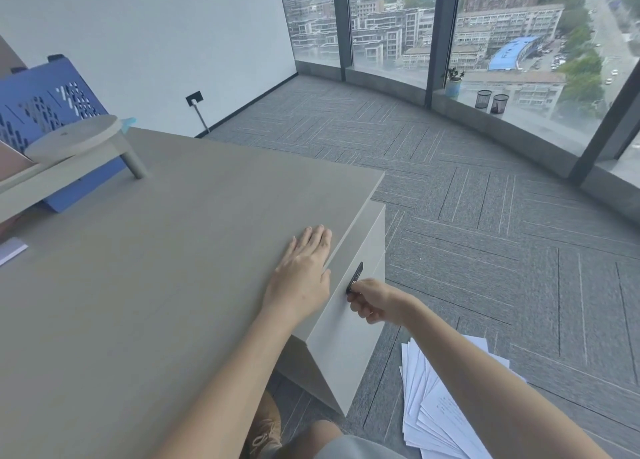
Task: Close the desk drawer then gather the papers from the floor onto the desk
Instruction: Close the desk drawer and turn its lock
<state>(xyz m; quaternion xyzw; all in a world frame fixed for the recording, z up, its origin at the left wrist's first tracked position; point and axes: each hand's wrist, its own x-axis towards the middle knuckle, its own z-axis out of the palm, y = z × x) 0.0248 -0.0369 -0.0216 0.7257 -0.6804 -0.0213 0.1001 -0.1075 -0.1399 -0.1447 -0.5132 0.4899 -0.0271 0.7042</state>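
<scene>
A blue perforated file rack (pixel 52 102) stands at the far left behind a pale wooden monitor riser (pixel 74 140) with a round top and a slanted leg. A black wall socket (pixel 192 98) sits low on the white wall (pixel 156 36), a grey cord hanging from it to the grey striped carpet tiles (pixel 485 223). On the window ledge (pixel 519 126), a small potted plant (pixel 453 82) stands beside two black mesh pen cups (pixel 491 101), with city buildings spread below the glass.
</scene>
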